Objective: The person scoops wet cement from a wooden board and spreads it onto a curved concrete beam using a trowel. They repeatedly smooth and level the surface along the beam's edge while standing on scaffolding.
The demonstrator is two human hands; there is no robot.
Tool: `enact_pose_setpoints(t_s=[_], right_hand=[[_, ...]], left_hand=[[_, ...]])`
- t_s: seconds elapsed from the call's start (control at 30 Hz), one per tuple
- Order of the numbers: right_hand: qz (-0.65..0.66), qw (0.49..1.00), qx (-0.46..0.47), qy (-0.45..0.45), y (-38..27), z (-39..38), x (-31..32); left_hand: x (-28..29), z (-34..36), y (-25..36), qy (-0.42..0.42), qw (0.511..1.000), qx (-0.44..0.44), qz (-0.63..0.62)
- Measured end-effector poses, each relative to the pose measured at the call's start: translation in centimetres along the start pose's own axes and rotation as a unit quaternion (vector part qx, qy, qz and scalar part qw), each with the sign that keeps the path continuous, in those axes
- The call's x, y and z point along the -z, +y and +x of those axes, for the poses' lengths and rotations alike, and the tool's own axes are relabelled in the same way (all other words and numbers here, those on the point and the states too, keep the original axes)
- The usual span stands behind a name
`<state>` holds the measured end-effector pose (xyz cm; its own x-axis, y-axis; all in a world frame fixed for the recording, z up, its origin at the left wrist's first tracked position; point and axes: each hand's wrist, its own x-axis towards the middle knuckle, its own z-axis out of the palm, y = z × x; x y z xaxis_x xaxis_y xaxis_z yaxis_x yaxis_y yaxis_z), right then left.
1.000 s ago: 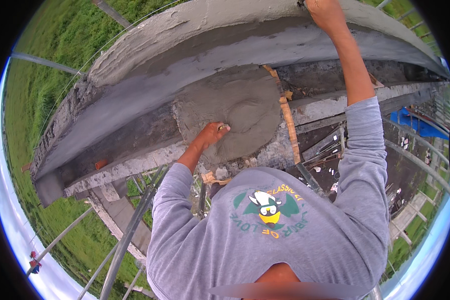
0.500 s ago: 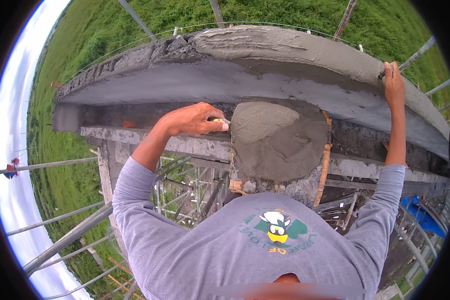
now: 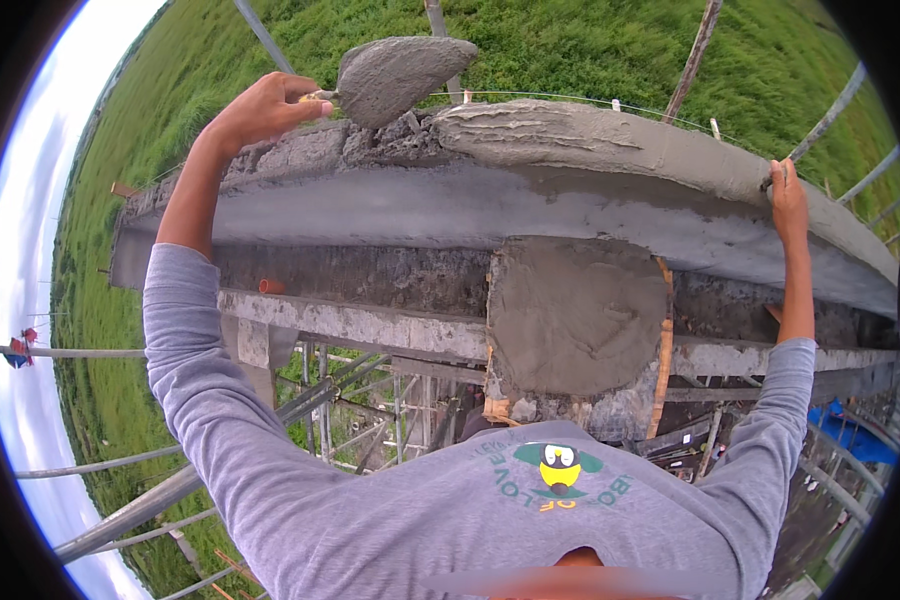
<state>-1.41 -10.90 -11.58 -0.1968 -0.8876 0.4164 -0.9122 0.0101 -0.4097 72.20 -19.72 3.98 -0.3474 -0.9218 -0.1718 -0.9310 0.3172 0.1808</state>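
Observation:
My left hand (image 3: 260, 112) grips the handle of a trowel at the far left. A thick heap of wet grey mortar (image 3: 395, 75) covers its blade, above the bare rough top of a concrete wall (image 3: 300, 150). Smooth fresh mortar (image 3: 590, 140) coats the wall top farther right. My right hand (image 3: 790, 205) is closed at that coated edge on the right; a small dark piece shows by its fingertips, too hidden to name. Between my arms, a mortar board (image 3: 663, 345) with wooden edge strips carries a flattened spread of wet mortar (image 3: 575, 315).
A string line (image 3: 530, 94) runs along the wall's far side. Below the wall lies a trough with an orange pipe end (image 3: 271, 286). Scaffold poles (image 3: 120, 520) stand left, right and beneath me, high above ground. Grass (image 3: 570, 50) spreads beyond.
My left hand has moved from the mortar board up and away to the wall top, lifting a trowelful of mortar. My right hand stays at the wall edge. The view has shifted slightly.

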Motion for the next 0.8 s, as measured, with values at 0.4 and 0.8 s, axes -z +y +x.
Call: enact_pose_setpoints(t_s=[0.4, 0.8], right_hand=[[-0.018, 0.999, -0.026, -0.011, 1.3, 0.2, -0.2], [-0.005, 0.999, 0.015, 0.034, 0.9, -0.1, -0.5]], left_hand=[[-6.7, -0.8, -0.3, 0.1, 0.971, -0.078, 0.2], [-8.2, -3.4, -0.5, 0.156, 0.976, -0.014, 0.149]])
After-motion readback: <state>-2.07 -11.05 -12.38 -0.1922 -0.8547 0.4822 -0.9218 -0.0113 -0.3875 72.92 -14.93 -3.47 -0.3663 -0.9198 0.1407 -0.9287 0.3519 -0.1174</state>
